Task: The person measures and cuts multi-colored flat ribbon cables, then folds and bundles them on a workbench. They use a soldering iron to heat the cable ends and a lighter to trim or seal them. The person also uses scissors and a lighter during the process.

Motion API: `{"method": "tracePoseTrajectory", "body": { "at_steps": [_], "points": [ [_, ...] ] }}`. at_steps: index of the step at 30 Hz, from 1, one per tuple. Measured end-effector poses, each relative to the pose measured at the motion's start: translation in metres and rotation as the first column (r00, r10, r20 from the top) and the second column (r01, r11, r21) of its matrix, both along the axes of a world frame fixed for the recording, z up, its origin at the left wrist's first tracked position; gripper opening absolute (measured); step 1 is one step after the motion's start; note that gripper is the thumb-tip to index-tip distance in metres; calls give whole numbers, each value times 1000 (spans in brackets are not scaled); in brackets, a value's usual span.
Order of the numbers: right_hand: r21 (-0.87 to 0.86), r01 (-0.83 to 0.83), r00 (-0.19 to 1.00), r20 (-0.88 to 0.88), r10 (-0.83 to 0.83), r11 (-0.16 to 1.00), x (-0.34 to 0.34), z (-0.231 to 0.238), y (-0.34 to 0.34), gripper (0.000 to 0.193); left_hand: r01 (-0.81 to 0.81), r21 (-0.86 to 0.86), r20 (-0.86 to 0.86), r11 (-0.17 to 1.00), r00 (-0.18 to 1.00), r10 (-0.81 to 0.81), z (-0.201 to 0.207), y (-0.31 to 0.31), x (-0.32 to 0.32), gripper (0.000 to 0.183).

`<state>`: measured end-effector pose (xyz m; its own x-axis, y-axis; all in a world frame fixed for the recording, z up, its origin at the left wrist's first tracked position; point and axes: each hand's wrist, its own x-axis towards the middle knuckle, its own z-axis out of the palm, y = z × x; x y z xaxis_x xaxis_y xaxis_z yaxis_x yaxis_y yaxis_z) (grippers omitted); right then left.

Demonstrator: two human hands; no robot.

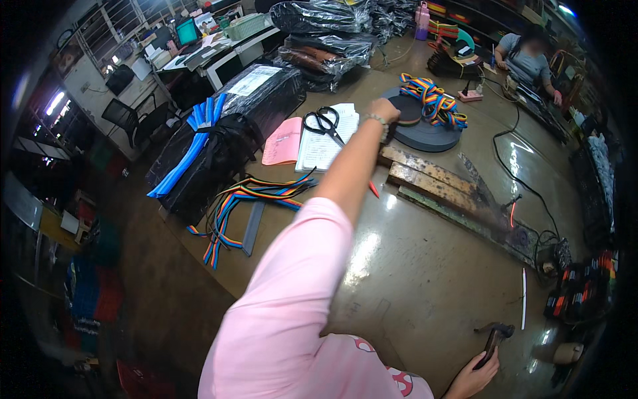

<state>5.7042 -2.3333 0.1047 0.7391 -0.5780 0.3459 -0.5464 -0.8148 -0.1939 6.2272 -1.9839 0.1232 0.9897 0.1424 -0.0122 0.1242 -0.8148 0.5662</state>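
Note:
My left arm (312,246), in a pink sleeve, stretches across the table. At its end my left hand (383,110), with a beaded bracelet at the wrist, is curled against the near-left side of a grey webbing roll (425,136). Its fingertips and whatever they hold are hidden. On top of the roll lie a smaller dark roll (401,112) and a bundle of rainbow-striped straps (435,103). Low on the right, my right hand (477,376) is closed round the dark handle of a small hammer (494,340), its head pointing away from me.
Scissors (323,124) lie on a notebook (325,146) beside pink paper (282,141). Cut striped straps (232,206) and black-wrapped parcels (266,93) occupy the left. A rusty metal bar (438,179), a cable (515,153) and a white strip (524,299) lie right. A co-worker (525,56) sits far right.

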Motion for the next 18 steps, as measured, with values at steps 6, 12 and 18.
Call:
{"method": "tracePoseTrajectory", "body": {
  "at_steps": [6, 12, 18],
  "points": [
    [-65, -28, 999, 34, 30, 997, -8, -21, -13, 32, 491, -204, 132, 847, 871, -473, 117, 135, -120, 57],
    [-16, 1, 999, 42, -1, 1000, -7, -29, -34, 34, -452, 361, 417, 816, 860, 292, 109, 308, -273, 85],
    [1, 40, 994, 101, -40, 999, -27, -38, -45, 35, -586, 540, 416, 604, 810, 413, 45, 338, -295, 80]
  ]
}}
